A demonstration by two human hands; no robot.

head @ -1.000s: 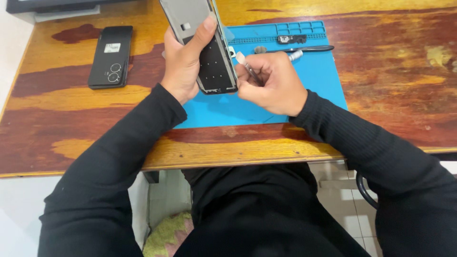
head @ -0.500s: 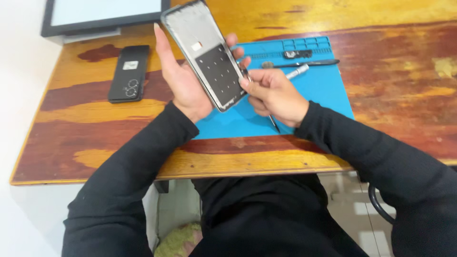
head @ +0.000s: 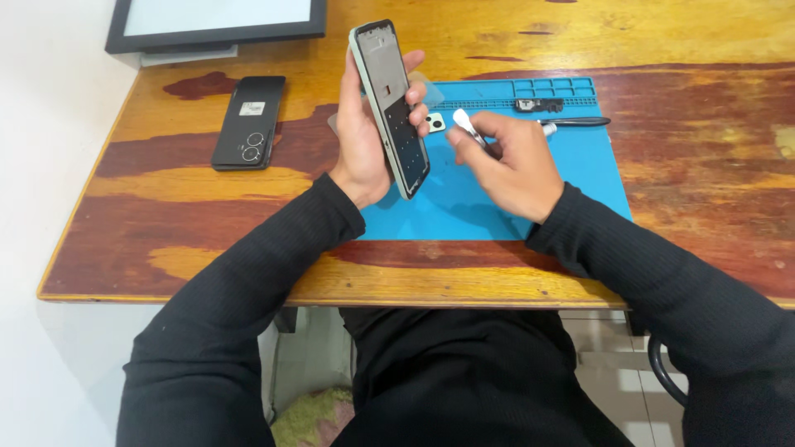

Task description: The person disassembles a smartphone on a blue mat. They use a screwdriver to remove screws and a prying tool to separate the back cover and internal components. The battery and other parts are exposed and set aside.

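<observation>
Phone frame [head: 389,108], stripped and pale green at the rim, is held upright near the upper centre of the head view, raised off the table and tilted so its open inner face is turned toward the right hand. It is clamped by the left hand [head: 364,141], thumb on the near edge and fingertips curled over the far edge. A slim white-tipped tool [head: 465,126] is pinched in the closed fingers of the right hand [head: 509,161], just beside the frame, seemingly poised for fine work. A blue mat [head: 489,207] is spread beneath both hands, apparently to catch small parts. A black phone back [head: 248,122] lies well apart at upper left, below a dark-framed screen [head: 215,21].
</observation>
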